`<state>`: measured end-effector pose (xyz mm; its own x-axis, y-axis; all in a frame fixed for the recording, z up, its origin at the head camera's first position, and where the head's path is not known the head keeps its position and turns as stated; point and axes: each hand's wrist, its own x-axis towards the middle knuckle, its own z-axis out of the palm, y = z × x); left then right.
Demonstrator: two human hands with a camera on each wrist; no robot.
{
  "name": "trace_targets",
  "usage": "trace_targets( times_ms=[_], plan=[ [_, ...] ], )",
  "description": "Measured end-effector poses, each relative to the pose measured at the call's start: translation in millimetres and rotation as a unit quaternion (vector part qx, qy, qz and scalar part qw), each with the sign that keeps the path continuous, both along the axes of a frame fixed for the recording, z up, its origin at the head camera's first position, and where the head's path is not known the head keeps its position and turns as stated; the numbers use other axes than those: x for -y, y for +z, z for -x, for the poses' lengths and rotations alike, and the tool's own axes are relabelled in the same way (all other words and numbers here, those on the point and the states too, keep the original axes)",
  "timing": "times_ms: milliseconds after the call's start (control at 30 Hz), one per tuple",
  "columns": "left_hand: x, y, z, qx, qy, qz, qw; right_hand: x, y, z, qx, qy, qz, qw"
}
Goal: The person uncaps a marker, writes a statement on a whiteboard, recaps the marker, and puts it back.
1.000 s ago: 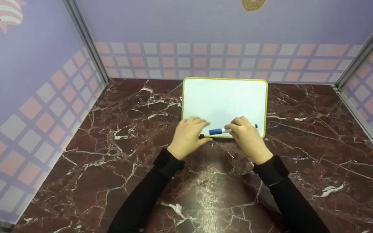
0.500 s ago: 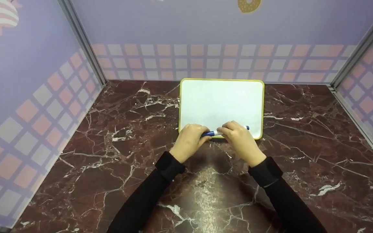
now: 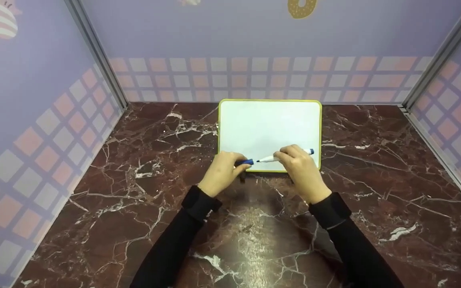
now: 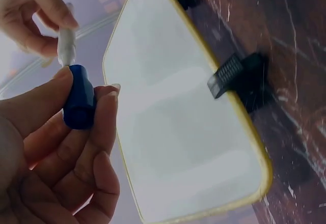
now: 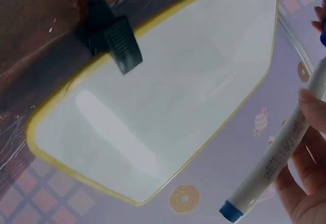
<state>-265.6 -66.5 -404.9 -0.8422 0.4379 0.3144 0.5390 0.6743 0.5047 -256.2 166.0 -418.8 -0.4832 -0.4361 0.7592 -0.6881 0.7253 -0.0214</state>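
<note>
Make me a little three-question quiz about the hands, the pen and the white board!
1. True or false: the blue cap is off the marker.
2. Which hand holds the cap: A) left hand B) right hand?
3. What colour is the frame of the whiteboard?

Key:
1. True; the cap is apart from the marker's tip.
2. A; the right hand grips the marker body.
3. Yellow-green; the board lies flat on the marble table.
</note>
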Motion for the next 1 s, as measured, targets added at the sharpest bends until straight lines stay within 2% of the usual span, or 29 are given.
trace_targets(
  times_ms=[100,200,333,467,633,800,900,1000],
  plan=[
    [9.8,3.2,3.7,-0.02,0.049,-0.002,0.9986,-6,3.0,1.0,0.002,-0.014,0.018,0.9997],
    [22.6,6.6,9.1,-0.042,0.123,0.003,0.9916,-11,4.4,2.3,0.004,-0.026,0.03,0.9992],
    [45.6,8.0,19.4,-0.077,0.228,0.035,0.9699,-14,5.0,2.9,0.01,-0.036,0.036,0.9987],
    [69.2,4.8,29.3,-0.089,0.295,0.058,0.9494,-15,6.1,1.9,0.018,-0.042,0.033,0.9984],
    [89.0,-7.4,37.4,-0.074,0.339,0.088,0.9336,-15,6.0,0.9,0.034,-0.051,0.027,0.9977],
    [98.1,-24.1,46.3,-0.057,0.359,0.119,0.9241,-16,4.4,1.0,0.05,-0.057,0.02,0.9969],
    [99.7,-30.6,50.8,-0.037,0.369,0.134,0.9189,-16,4.6,0.3,0.056,-0.06,0.017,0.9965],
    [99.3,-33.6,53.7,-0.002,0.373,0.142,0.9169,-16,4.7,-0.5,0.064,-0.061,0.016,0.996]
  ],
)
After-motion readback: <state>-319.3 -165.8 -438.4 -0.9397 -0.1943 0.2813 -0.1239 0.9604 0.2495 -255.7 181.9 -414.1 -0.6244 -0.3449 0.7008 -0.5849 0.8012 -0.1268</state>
